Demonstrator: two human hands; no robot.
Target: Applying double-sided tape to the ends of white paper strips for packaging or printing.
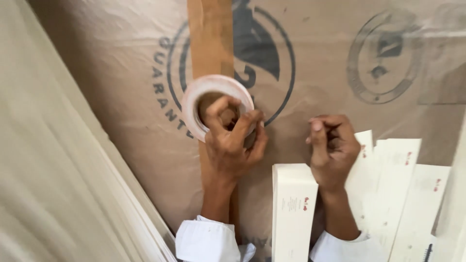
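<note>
White sleeves (206, 240) sit near. Left hand (232, 143) grips the tape roll (213, 104) (taping underway); right hand (332, 145) is curled, seemingly empty, beside cream boxes (293, 208).

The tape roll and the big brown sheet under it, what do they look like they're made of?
Tape roll: glossy translucent plastic film, pale with a pinkish edge, seemingly on a brown cardboard core. Brown sheet: looks like matte kraft paper or cardboard, creased, printed with dark round stamps; a clear plastic covering is possible.
</note>
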